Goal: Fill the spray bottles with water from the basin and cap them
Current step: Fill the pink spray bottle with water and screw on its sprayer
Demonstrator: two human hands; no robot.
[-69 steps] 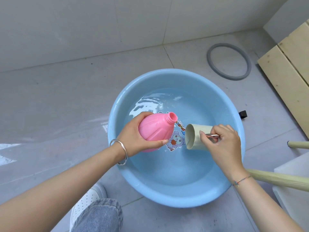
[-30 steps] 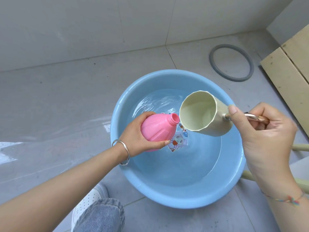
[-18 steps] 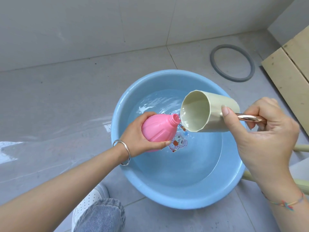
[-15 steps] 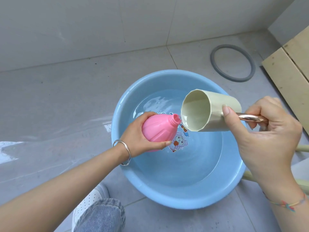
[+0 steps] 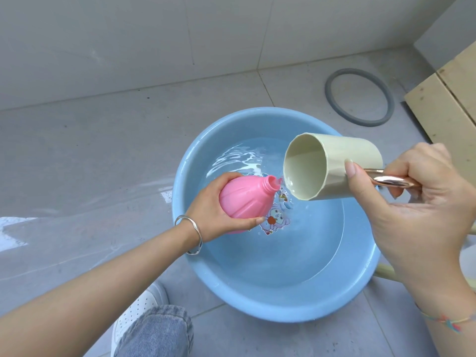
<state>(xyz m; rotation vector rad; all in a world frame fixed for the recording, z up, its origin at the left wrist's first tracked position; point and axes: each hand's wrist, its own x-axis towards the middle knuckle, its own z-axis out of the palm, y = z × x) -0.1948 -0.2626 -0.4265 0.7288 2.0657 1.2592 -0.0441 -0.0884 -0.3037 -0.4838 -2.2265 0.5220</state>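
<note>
Three containers, one person, a grey tiled floor (image 5: 90,150).

1. Basin (image 5: 257,300): round, light blue plastic, standing on the floor. It holds clear water (image 5: 296,248), shallow and rippled at the far side. A cartoon sticker (image 5: 275,221) shows on its bottom through the water.

2. Spray bottle (image 5: 242,199): pink, bulb-shaped, uncapped, with a threaded neck. It is held over the left part of the basin, tilted so that the open mouth points up and to the right. How much is inside cannot be told through the opaque wall. The left hand (image 5: 206,217) grips it from behind, fingers and thumb curled round the body. A silver bangle (image 5: 192,233) sits on that wrist.

3. Cup (image 5: 342,168): pale green, cylindrical, tipped nearly on its side over the basin, mouth facing left. Its lower lip is just beside the bottle's mouth, and a gleam of water shows there. The right hand (image 5: 422,215) clamps the cup's rose-gold metal handle (image 5: 391,180), thumb laid against the cup's wall. A coloured string bracelet (image 5: 448,322) is on that wrist.

Other items: a grey rubber ring (image 5: 359,97) flat on the floor beyond the basin; pale wooden boards (image 5: 443,109) at the right edge; a white shoe (image 5: 139,307) and a denim-clad knee (image 5: 159,333) at the bottom.
</note>
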